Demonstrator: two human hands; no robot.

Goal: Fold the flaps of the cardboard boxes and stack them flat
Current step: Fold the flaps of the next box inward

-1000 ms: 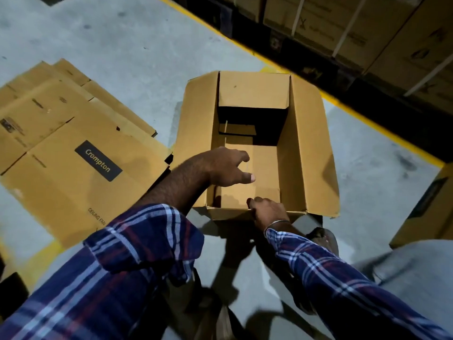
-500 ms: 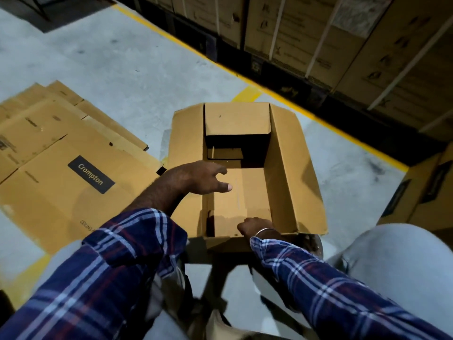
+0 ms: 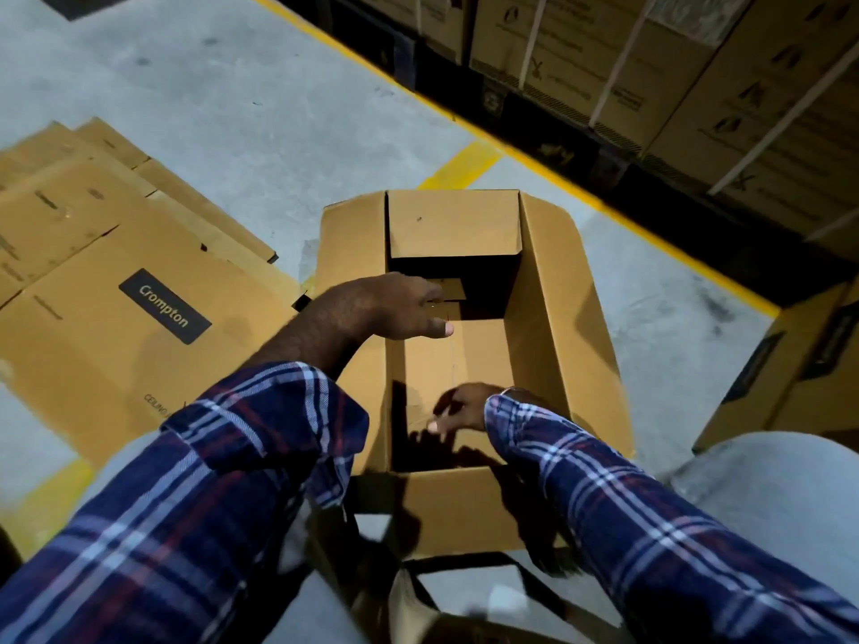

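Observation:
An open brown cardboard box (image 3: 558, 327) stands on the floor in front of me, its long side flaps and far end flap raised. My left hand (image 3: 395, 309) reaches over the left flap and hovers above the box's inside, thumb out, with its fingertips hidden and nothing visibly held. Lower down, my right hand (image 3: 458, 406) is inside the box near its near end, fingers spread loosely above the bottom flaps. The near flap (image 3: 455, 508) hangs outward toward me. To the left lies a pile of flattened boxes (image 3: 93, 290) with a black Crompton label.
Strapped cartons (image 3: 650, 62) are stacked on dark pallets along the back right, behind a yellow floor line (image 3: 511, 153). Another carton (image 3: 790, 364) stands at the right. My knees in grey trousers (image 3: 767, 495) flank the box. Grey concrete floor (image 3: 232, 86) stretches beyond the flat pile.
My right hand has let go of the box's near edge and moved inside the box. My left hand has reached farther over the left flap. The box now sits closer to me.

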